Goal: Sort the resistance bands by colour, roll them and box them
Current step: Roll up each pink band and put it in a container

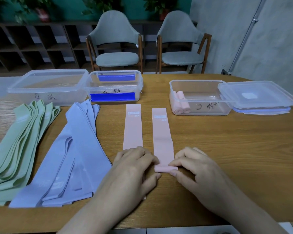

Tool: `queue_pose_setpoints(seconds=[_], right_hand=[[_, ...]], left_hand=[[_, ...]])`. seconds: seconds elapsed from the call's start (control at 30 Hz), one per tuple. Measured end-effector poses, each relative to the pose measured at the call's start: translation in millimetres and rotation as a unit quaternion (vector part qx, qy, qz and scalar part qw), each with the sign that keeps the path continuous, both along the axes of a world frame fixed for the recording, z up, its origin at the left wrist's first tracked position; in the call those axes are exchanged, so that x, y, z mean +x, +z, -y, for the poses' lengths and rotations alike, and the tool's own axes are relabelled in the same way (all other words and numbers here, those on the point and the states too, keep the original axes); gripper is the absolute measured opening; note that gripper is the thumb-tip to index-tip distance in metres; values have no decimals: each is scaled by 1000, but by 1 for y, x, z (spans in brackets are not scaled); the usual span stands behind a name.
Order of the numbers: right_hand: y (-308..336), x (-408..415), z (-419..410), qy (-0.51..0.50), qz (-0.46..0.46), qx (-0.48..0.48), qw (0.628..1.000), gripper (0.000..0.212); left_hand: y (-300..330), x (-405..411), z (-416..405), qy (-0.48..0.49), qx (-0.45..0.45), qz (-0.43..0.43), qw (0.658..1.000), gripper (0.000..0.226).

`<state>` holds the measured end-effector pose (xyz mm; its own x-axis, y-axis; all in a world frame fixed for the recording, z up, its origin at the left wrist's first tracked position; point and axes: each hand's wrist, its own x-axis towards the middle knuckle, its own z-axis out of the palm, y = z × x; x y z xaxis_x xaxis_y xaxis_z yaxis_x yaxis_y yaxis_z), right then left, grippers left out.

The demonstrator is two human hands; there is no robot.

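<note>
Pink band [162, 137]: lower centre of frame, near end rolled.
Left hand [135, 163]: fingers pinch the roll's left end.
Right hand [191, 163]: pinches its right end.
Handling: probably soft, light, springy; hold both roll ends firmly.

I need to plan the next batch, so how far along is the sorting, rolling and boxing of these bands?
Sorting looks done: green pile, blue pile and pink bands lie apart. Two pink rolls already sit in the right box. In hand: the left hand and right hand are rolling one pink band. Left: the other flat pink band, then all green and blue.
</note>
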<state>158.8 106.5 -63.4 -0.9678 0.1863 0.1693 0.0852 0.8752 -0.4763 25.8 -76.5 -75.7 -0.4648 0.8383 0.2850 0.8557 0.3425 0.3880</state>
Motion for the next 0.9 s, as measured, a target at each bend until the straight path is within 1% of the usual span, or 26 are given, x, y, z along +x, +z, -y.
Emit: queue_pose_setpoints(seconds=[0.13,0.27,0.33,0.5,0.63,0.77,0.83,0.9], right_hand=[[-1,1,-1,1,-8,0,1000,29],[-2,1,-1,2,-1,5,1000,23],[-2,1,-1,1,-3,3,1000,23],[-3,0,-1,2,-18,-1,1000,37],[-2,0,0,-2,-11,-4,1000,29],[-4,1,-1,-1,-9,1,1000,24],[-4,1,-1,1,-8,4,1000,26],[-4,0,-1,2,-9,6,1000,33]], left_hand=[[0,1,0,-1,1,-11,1000,10],[0,0,0,-2,1,-9,1000,14],[0,0,0,-4,0,-13,1000,16],[-1,0,0,1,-1,-3,1000,21],[0,2,0,0,4,-9,1000,16],[0,1,0,2,3,-12,1000,18],[0,2,0,1,3,-13,1000,21],[1,2,1,3,3,-3,1000,22]])
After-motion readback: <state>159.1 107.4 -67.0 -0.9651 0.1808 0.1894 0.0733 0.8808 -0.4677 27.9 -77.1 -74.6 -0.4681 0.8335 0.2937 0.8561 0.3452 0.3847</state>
